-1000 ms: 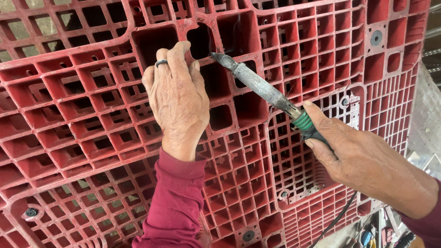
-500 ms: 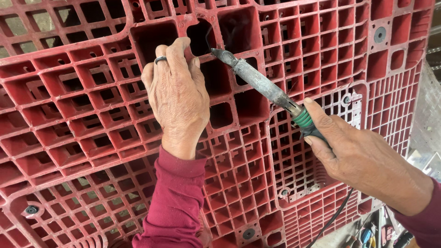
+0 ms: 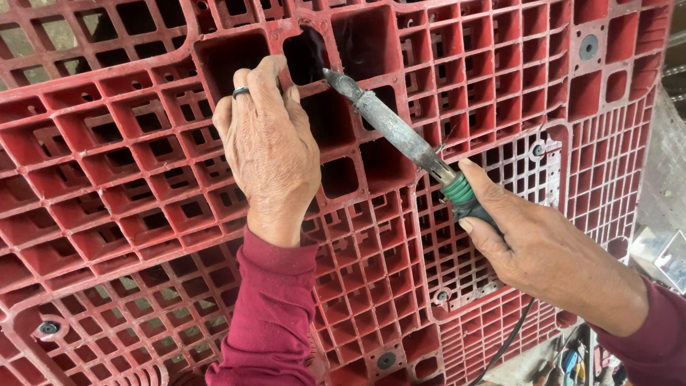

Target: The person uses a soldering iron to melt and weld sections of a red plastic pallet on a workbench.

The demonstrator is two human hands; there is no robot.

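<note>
A large red plastic pallet [image 3: 128, 171] with a grid of square cells fills the view, standing on edge. My left hand [image 3: 268, 154], with a ring on one finger, presses flat against its ribs, fingertips curled over a rib beside a dark opening [image 3: 306, 53]. My right hand [image 3: 543, 246] grips the green-banded handle of a soldering iron [image 3: 400, 132]. The iron's grey metal shaft points up and left, its tip at the rib right of my left fingertips. A thin wisp of smoke rises near the tip.
The iron's dark cord [image 3: 511, 339] hangs down from my right hand. Small tools [image 3: 572, 361] lie on the floor at the lower right. A grey surface [image 3: 661, 186] shows past the pallet's right edge.
The iron's tip has shifted slightly along the rib near the dark opening. My left hand stays pressed on the same spot.
</note>
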